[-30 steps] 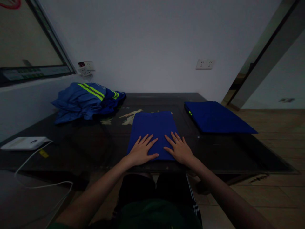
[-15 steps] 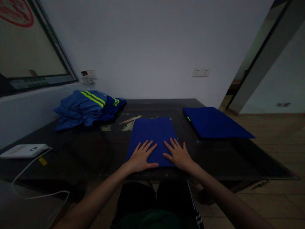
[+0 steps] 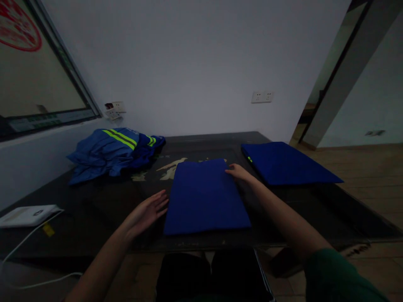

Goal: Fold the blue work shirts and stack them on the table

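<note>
A folded blue cloth (image 3: 204, 195) lies flat on the dark table (image 3: 94, 205) straight ahead. My left hand (image 3: 147, 212) is at the cloth's left edge, fingers stretched out, holding nothing. My right hand (image 3: 237, 172) reaches to the cloth's far right corner and rests on it; its fingers are partly hidden. A second folded blue cloth (image 3: 283, 161) lies to the right of it.
A crumpled pile of blue workwear with yellow-green stripes (image 3: 110, 151) sits at the back left. A white device (image 3: 27, 214) with a white cable (image 3: 22, 247) lies at the left edge. Wall sockets (image 3: 262, 97) are behind the table; wooden floor is on the right.
Both hands have left the near end of the cloth. The left slid off to its left edge; the right reached forward to its far right corner. The camera tilted slightly.
</note>
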